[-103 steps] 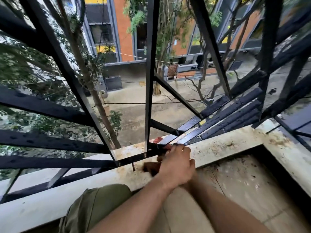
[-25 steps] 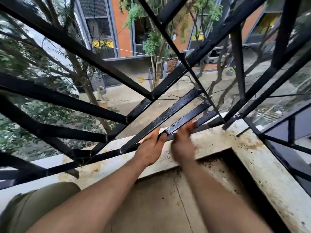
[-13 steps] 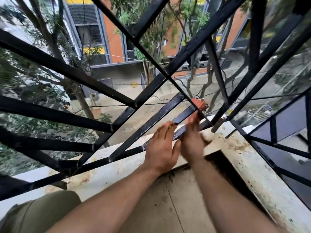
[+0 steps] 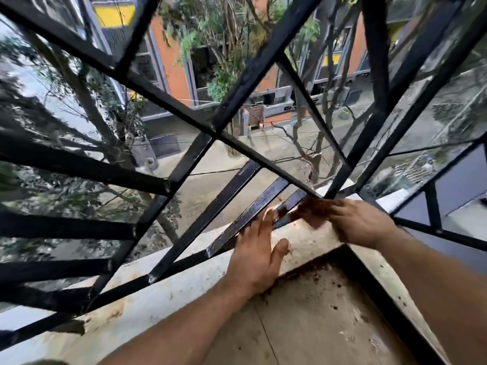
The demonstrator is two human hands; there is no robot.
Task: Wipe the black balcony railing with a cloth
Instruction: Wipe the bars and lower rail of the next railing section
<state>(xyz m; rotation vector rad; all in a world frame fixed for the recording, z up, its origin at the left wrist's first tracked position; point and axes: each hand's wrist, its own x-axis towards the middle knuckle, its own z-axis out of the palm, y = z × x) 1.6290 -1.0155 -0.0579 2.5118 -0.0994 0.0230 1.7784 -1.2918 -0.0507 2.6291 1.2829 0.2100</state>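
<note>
The black balcony railing [image 4: 210,209] is a grid of flat metal bars that slant across the whole head view above a pale ledge. My left hand [image 4: 257,255] lies flat with straight fingers on the ledge, its fingertips against a low slanted bar. My right hand [image 4: 353,222] grips a dark reddish-brown cloth [image 4: 312,209] and presses it on a bar near the corner where the bars meet. The cloth is blurred by motion and partly hidden by my fingers.
The stained concrete ledge [image 4: 163,299] runs under the bars and turns a corner at the right [image 4: 382,283]. Inside it lies the dirty balcony floor [image 4: 311,325]. Beyond the railing are trees, a street far below and orange buildings.
My right hand with the cloth has slid down the bar towards the ledge corner. My left hand has stayed flat at the bar's foot. The camera has shifted a little.
</note>
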